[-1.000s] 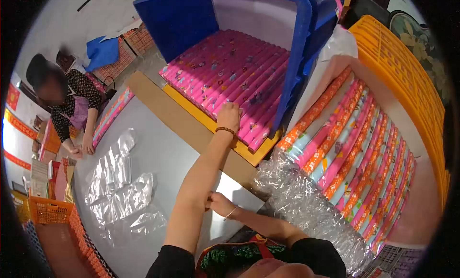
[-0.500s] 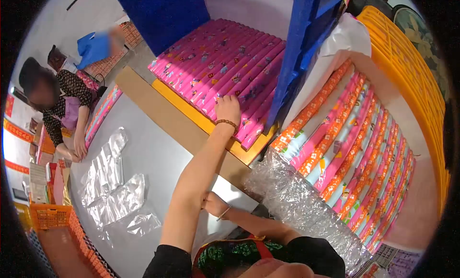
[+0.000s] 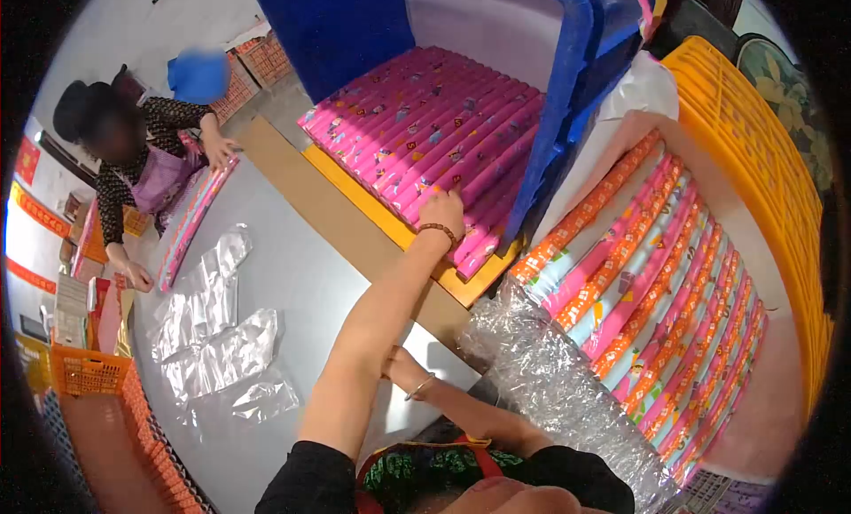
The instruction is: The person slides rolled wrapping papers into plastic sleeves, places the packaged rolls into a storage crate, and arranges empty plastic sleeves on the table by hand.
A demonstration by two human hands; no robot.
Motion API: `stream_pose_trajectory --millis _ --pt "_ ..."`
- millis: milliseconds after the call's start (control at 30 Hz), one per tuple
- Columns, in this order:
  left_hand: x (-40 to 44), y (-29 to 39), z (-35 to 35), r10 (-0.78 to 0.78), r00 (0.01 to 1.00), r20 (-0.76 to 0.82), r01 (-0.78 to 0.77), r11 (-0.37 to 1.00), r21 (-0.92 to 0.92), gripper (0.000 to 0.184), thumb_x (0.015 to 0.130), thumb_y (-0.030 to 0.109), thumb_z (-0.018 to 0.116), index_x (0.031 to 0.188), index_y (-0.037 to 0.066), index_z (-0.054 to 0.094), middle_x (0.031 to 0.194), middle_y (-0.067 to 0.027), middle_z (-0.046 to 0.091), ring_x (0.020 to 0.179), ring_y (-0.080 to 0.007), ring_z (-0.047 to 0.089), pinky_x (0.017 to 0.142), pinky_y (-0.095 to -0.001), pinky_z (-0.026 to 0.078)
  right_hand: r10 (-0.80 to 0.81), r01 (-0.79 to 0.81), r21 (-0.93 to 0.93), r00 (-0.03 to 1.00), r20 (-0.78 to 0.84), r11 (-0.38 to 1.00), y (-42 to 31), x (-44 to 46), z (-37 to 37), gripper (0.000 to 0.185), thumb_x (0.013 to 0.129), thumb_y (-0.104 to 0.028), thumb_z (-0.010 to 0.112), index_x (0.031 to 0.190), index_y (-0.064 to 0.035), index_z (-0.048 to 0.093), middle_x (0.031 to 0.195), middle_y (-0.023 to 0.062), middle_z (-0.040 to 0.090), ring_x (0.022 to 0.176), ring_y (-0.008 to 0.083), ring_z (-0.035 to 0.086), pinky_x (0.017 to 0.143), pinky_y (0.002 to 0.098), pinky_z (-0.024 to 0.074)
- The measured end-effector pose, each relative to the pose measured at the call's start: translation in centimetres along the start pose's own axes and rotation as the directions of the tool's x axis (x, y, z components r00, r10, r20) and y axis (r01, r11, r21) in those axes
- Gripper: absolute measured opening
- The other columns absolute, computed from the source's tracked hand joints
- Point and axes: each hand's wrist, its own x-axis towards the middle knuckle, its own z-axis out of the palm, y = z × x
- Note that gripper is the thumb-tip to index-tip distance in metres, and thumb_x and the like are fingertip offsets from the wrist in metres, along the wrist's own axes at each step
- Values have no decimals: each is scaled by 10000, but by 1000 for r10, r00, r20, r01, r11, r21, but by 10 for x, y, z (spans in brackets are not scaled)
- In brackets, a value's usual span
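My left hand (image 3: 443, 213), with a beaded bracelet at the wrist, reaches onto a layer of pink printed rolls (image 3: 399, 151). Its fingers curl over one roll near the front ends; the fingertips are partly out of sight between the rolls. The layer lies in a blue crate (image 3: 341, 35) with a yellow front edge (image 3: 363, 182). Beneath my left forearm, my right hand (image 3: 408, 374), wearing a bangle, sits over the near corner of the grey table. My left arm covers its fingers, so what it holds, if anything, is hidden.
Clear plastic sleeves (image 3: 217, 337) lie on the grey table (image 3: 310, 284). Across it, a co-worker handles a striped bundle of rolls (image 3: 199, 221). To my right stand orange, pink and white rolls (image 3: 647, 301) with crinkled clear wrap (image 3: 558, 390), beside yellow baskets (image 3: 753, 151).
My view has shifted slightly. My left hand stays on the pink rolls, its fingers bent more. The co-worker's hands have moved apart, one now at the far end of the striped bundle.
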Motion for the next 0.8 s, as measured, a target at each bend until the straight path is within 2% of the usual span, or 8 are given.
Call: stream_pose_trajectory --millis 67,167,267,367,400,433,567,800 --pt "-6 -9 -14 -18 967 256 52 990 -129 356 749 220 602 996 -29 542 982 -228 611 917 -337 609 792 -415 494 -117 129 151 990 -82 980 -4 5 0 155 882 -108 531 1019 -38 553 847 49 597 716 131 558 646 282 465" --pt "-41 -35 -33 -19 945 327 130 938 -320 396 726 201 603 1025 -48 527 994 -256 605 922 -358 605 787 -419 489 -242 367 442 918 -313 819 4 16 -5 284 881 -171 516 1142 -68 473 837 62 572 700 156 544 632 287 450" --pt "-110 -50 -85 2 839 545 339 781 -525 335 731 172 568 1004 -19 531 815 -157 629 806 -228 635 658 -347 506 -232 439 395 851 -471 807 -19 12 -1 291 914 -255 445 1166 -111 437 962 50 532 843 163 527 703 305 432" --pt "-195 -65 -93 75 923 377 354 222 -909 337 738 153 594 1019 -17 516 812 -65 610 659 -97 551 544 -239 442 -281 515 300 771 -572 803 -25 7 1 340 900 -352 474 1148 -123 432 1004 27 511 868 173 530 688 313 454" --pt "-218 -68 -118 125 895 429 345 415 -842 358 739 180 615 1011 -20 494 826 -68 600 673 -109 555 570 -261 452 -239 475 306 784 -573 825 -26 6 0 409 910 -374 457 1215 -114 378 1018 34 511 886 167 524 711 309 445" --pt "-246 -78 -105 -18 913 408 356 522 -775 364 739 196 626 998 -15 482 807 -83 592 692 -150 567 602 -294 459 -241 470 310 793 -560 827 -29 0 11 409 910 -374 457 1215 -114 378 1018 34 511 886 167 524 711 309 445" --pt "-336 -60 -92 -309 909 281 414 576 -704 371 784 218 589 1050 17 424 821 -198 595 762 -331 607 650 -388 465 -326 370 62 877 -354 927 -34 -34 58 572 890 -321 518 1330 -94 231 1090 55 462 964 162 483 785 304 421" --pt "-402 -33 -52 -554 832 -27 202 348 -916 373 814 187 546 1121 30 404 888 -223 592 838 -379 593 705 -406 464 -275 258 -99 921 -276 961 -17 -56 117 841 778 -141 689 1399 -62 126 1071 88 453 918 152 493 780 278 434"
